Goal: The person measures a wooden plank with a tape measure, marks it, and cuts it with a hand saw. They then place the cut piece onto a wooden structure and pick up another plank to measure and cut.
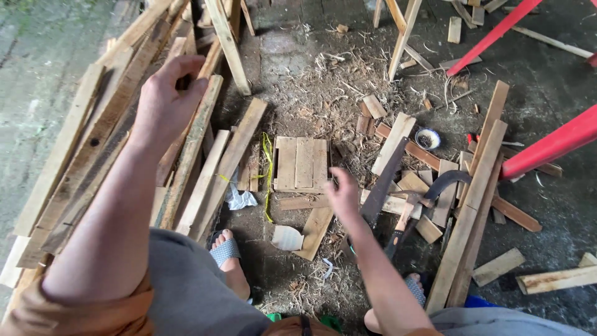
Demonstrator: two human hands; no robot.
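Observation:
My left hand point(166, 99) reaches out over a heap of long wooden slats point(93, 143) at the left, fingers curled onto the top of one upright slat point(189, 149); whether it grips it I cannot tell for sure. My right hand point(343, 193) hovers with spread fingers and holds nothing, above the dirt floor, just right of a small panel of joined boards point(301, 163). A long dark blade, a saw or machete point(382, 183), lies right beside that hand. My two feet in sandals point(225, 250) show at the bottom.
Short wood offcuts point(429, 186) and long planks point(469, 211) litter the right side. A curved sickle blade point(444, 180), a small round tin point(427, 138) and red painted bars point(547, 146) lie there. Wood shavings cover the floor; yellow string point(268, 168) trails by the panel.

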